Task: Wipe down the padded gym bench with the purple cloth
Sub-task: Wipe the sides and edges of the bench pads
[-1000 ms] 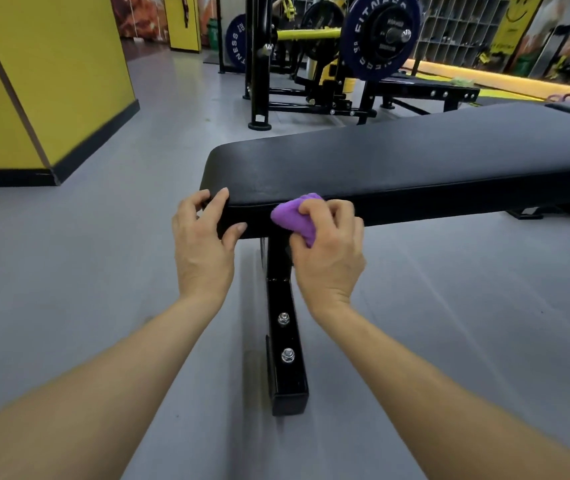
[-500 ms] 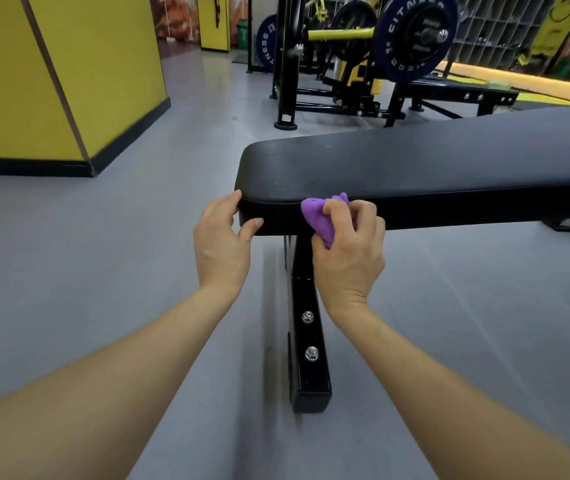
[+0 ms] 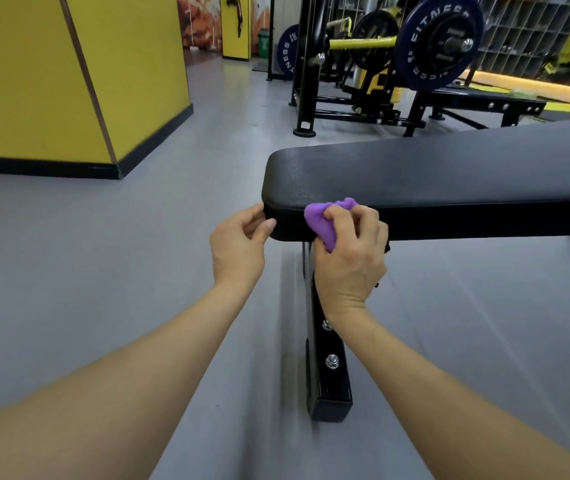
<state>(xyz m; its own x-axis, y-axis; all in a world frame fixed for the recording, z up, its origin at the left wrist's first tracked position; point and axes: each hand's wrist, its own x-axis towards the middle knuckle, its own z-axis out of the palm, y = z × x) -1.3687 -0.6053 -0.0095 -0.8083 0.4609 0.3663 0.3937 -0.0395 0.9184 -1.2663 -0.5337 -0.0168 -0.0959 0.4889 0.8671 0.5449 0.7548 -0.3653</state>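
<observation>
The black padded bench (image 3: 432,174) runs from the middle of the view out to the right edge. My right hand (image 3: 351,263) grips the bunched purple cloth (image 3: 325,220) and presses it against the pad's near side edge, close to the rounded left end. My left hand (image 3: 238,247) sits at that rounded end, thumb and curled fingertips touching the corner of the pad. The bench's black steel foot (image 3: 328,368) with two bolts stands on the floor below my right wrist.
A yellow wall block (image 3: 69,81) with a black base stands at the left. Behind the bench is a black rack (image 3: 306,67) with a barbell and dark blue weight plates (image 3: 439,43). Grey floor (image 3: 103,271) surrounds the bench.
The view has shifted, so the bench end and both hands sit further right in the frame. My left hand has slipped from on top of the pad's corner to its end edge.
</observation>
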